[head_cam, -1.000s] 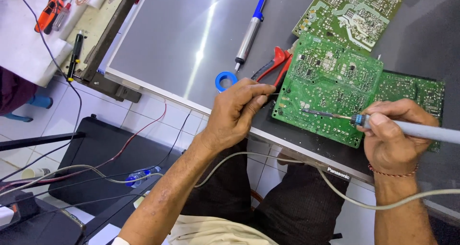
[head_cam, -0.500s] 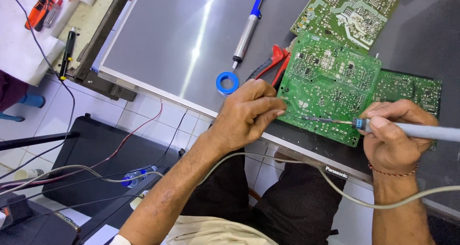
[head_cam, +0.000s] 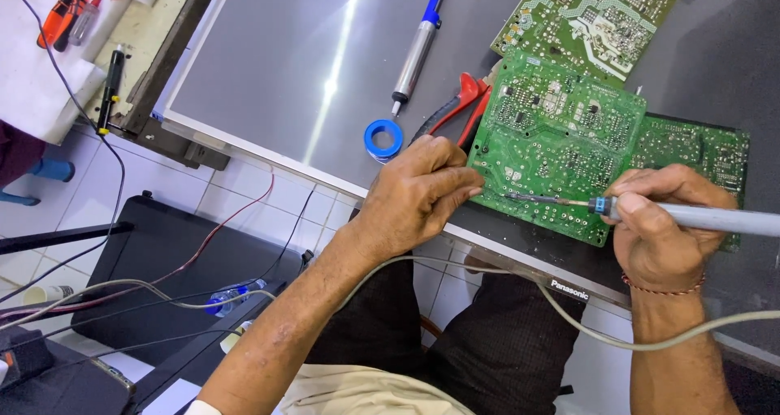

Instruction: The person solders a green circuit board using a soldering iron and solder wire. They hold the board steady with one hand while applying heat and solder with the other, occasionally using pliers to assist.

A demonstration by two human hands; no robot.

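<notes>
Both hands work at the near edge of a large grey flat panel with a pale frame [head_cam: 268, 74] that lies face-up and fills most of the view. On it, towards the right, rests a green rectangular circuit board with its solder side up [head_cam: 556, 131], overlapping two more green boards, one beyond it [head_cam: 601, 13] and one to its right [head_cam: 691, 147]. The left hand [head_cam: 418, 196] lies palm-down at the board's near-left corner, its fingers curled loosely with the tips against the board's edge; whether they pinch anything there cannot be told. The right hand [head_cam: 662, 224] is closed around the pale grey handle of a soldering iron with a blue collar [head_cam: 699, 218], whose thin metal tip points left and touches the board's lower part, just beside the left fingertips. Its light grey cable [head_cam: 487, 270] loops from the right, across the lap, and away to the left. Behind the left hand, partly hidden by it, sit red-handled pliers [head_cam: 463, 98], then a small blue spool [head_cam: 383, 138], and a silver and blue desoldering pump [head_cam: 418, 45] lying farther out on the panel. To the far left a white-covered surface [head_cam: 32, 82] carries an orange tool [head_cam: 58, 17]. Below, on the white tiled floor [head_cam: 227, 196], lies a black rectangular case [head_cam: 162, 261].
</notes>
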